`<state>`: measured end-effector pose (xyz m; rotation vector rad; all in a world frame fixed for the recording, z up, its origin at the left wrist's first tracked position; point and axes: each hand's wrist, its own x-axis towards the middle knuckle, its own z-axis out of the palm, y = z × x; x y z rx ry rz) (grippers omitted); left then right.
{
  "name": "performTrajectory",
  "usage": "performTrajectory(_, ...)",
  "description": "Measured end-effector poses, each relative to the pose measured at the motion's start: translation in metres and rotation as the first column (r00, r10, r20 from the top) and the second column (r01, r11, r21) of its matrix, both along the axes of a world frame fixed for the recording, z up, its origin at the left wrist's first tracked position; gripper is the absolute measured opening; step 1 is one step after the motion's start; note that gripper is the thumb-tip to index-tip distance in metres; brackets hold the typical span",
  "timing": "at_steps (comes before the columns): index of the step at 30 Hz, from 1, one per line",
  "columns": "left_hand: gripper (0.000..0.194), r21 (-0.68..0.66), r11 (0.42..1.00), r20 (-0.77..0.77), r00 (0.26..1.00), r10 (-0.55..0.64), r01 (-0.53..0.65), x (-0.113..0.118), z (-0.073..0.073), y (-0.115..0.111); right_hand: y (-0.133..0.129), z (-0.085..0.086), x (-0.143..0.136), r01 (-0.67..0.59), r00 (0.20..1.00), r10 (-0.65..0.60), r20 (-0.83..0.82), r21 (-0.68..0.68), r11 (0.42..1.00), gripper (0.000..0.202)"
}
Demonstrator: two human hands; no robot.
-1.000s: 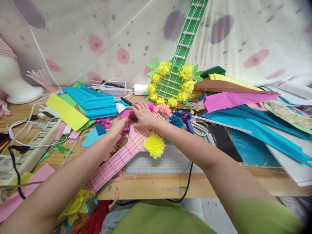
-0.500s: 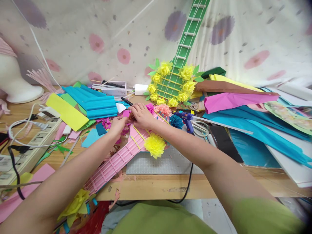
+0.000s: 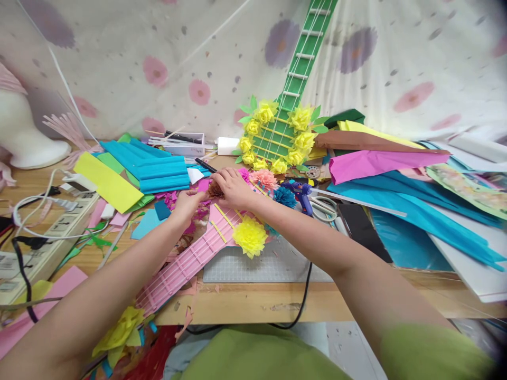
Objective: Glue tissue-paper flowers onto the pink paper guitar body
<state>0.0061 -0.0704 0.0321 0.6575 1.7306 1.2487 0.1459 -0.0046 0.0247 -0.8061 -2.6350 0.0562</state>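
Observation:
A brown paper flower [image 3: 216, 191] is at the upper left of a pink paper guitar [image 3: 186, 272], which lies slanted on the bench. My left hand [image 3: 190, 205] pinches the flower's left edge between thumb and finger. From the right, my right hand [image 3: 236, 190] curls its fingers over the same flower and hides part of it. Around the guitar body sit a yellow paper flower [image 3: 250, 237], a coral one [image 3: 264, 180], a dark blue one [image 3: 284, 197] and a magenta one [image 3: 243, 174], partly covered by my right hand.
A green paper guitar [image 3: 283, 119] with yellow flowers leans at the back. The purple glue gun [image 3: 303, 198] and a phone [image 3: 364, 232] lie to the right, near stacked crepe paper [image 3: 388, 163]. Blue folded paper [image 3: 146, 163] and a power strip [image 3: 51, 237] are on the left.
Both hands stay at the brown flower with hardly any movement. Slightly more of the flower shows between them, and the whole view has shifted a little.

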Motion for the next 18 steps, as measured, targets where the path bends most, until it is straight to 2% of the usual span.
performTrajectory(6,0.02,-0.021,0.991,0.03,0.991,-0.128,0.129,-0.008,0.004,-0.007,-0.004,0.011,0.017,-0.039,0.999,0.039,-0.005,0.003,0.999,0.051)
performTrajectory(10,0.018,-0.087,0.984,0.079,0.986,-0.146,0.153,-0.009,0.003,-0.003,-0.009,0.019,0.049,-0.013,0.998,0.011,-0.054,-0.03,0.999,0.044)
performTrajectory(18,0.022,-0.158,0.972,-0.003,0.984,-0.176,0.174,-0.005,-0.005,0.008,-0.031,0.03,0.111,0.062,0.991,-0.069,-0.113,-0.066,0.996,0.041)
